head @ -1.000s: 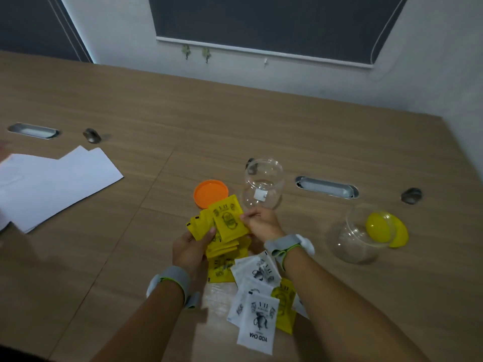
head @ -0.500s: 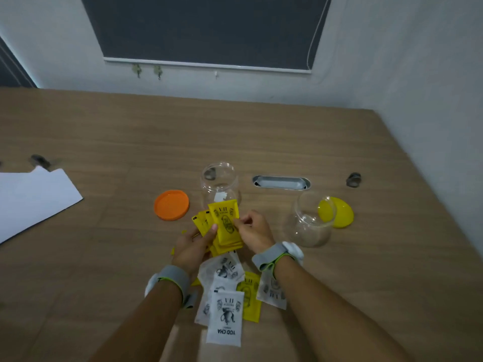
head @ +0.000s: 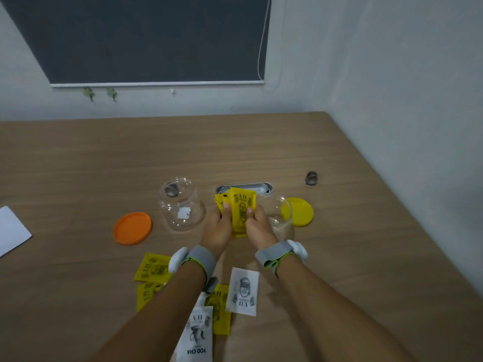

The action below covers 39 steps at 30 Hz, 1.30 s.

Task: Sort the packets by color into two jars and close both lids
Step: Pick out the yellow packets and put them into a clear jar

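Note:
Both hands grip one upright stack of yellow packets [head: 240, 210] between the two clear jars. My left hand [head: 218, 232] holds its left edge, my right hand [head: 257, 228] its right edge. The left jar [head: 181, 205] stands open and empty, with an orange lid [head: 132, 228] flat on the table to its left. The right jar [head: 279, 214] is partly hidden by my right hand; a yellow lid [head: 300, 211] lies just behind it. Loose yellow packets [head: 151, 269] and white packets [head: 243, 291] lie near my forearms.
A white paper sheet [head: 10, 232] lies at the left edge. A metal cable slot [head: 261, 186] is set in the wooden table [head: 104, 158] behind the packets, and a small metal fitting [head: 311, 178] sits farther right. The wall runs close along the right side.
Both hands moved the yellow stack forward and right, from over the pile to between the jars. The camera view swung right, so the paper slid to the left edge.

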{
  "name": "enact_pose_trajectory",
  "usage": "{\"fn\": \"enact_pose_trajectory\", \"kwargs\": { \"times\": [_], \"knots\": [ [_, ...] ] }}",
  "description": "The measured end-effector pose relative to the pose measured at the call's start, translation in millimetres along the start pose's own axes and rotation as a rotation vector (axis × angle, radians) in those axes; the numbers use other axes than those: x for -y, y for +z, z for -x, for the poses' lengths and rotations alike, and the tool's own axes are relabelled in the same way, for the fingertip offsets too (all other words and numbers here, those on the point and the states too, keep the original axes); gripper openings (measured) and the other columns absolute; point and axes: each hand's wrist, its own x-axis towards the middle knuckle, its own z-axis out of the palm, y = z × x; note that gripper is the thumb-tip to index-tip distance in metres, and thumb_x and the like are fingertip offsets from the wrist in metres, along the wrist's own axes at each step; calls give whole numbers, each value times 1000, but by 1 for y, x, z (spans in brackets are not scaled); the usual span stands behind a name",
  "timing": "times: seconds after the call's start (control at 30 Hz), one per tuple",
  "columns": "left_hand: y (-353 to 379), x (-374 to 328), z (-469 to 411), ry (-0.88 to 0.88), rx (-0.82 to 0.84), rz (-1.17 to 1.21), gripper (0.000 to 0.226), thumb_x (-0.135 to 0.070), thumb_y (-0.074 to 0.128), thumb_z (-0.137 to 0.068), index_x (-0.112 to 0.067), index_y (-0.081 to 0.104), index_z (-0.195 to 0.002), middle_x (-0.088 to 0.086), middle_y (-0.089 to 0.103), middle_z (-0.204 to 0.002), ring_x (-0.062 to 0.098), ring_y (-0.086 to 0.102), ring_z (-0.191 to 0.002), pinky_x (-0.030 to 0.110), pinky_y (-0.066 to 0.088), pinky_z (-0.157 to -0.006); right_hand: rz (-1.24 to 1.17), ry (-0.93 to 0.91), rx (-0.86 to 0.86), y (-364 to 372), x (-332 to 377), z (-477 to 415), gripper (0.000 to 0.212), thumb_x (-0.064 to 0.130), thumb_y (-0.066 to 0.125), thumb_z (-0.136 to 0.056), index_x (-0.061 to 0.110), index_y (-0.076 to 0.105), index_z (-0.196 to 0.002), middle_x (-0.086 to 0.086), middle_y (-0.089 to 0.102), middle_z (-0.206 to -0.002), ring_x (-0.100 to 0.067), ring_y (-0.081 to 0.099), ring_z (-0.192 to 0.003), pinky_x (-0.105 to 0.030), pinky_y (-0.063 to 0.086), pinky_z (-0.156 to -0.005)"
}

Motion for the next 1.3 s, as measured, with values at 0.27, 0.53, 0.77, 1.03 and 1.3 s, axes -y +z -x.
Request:
{"fn": "enact_pose_trajectory", "kwargs": {
  "times": [0.27, 0.53, 0.77, 1.03, 1.3],
  "knots": [
    [35, -26, -28, 199, 17, -213, 27, -20, 60, -99, 1, 70, -111, 20, 74, -103, 37, 68, -94, 43, 56, -85, -24, -185, -103, -61, 16, -26, 23, 12, 52, -100, 7, 62, -121, -13, 70, -112, -28, 65, -103, -42, 53, -93],
    [54, -21, -53, 248, 67, -277, 31, -7, 78, -83, -7, 67, -111, 4, 68, -97, 17, 64, -86, 21, 51, -73, -62, -238, 13, -114, 8, -53, 33, -9, 68, -84, 5, 63, -113, -11, 68, -103, -29, 68, -96, -40, 57, -89],
    [70, -22, -63, 287, 57, -238, 33, -8, 80, -81, -9, 70, -113, 4, 74, -100, 20, 71, -90, 28, 58, -77, -140, -297, -99, -122, -13, -57, 30, -5, 70, -84, 16, 60, -103, 0, 70, -93, -14, 70, -84, -25, 58, -76],
    [76, -11, -66, 268, 124, -295, 33, -4, 80, -79, -8, 68, -109, 7, 73, -103, 25, 73, -94, 38, 61, -84, -42, -334, -137, -123, -35, -57, 29, 1, 73, -81, 21, 60, -98, -1, 69, -91, -18, 71, -78, -35, 61, -76],
    [67, -6, -64, 297, 105, -258, 30, -7, 80, -81, -14, 69, -108, 3, 74, -98, 15, 72, -84, 12, 55, -67, 32, -408, -120, -122, -36, -57, 27, 17, 73, -81, 15, 61, -105, -5, 70, -94, -24, 72, -77, -43, 60, -77]
  ]
}}
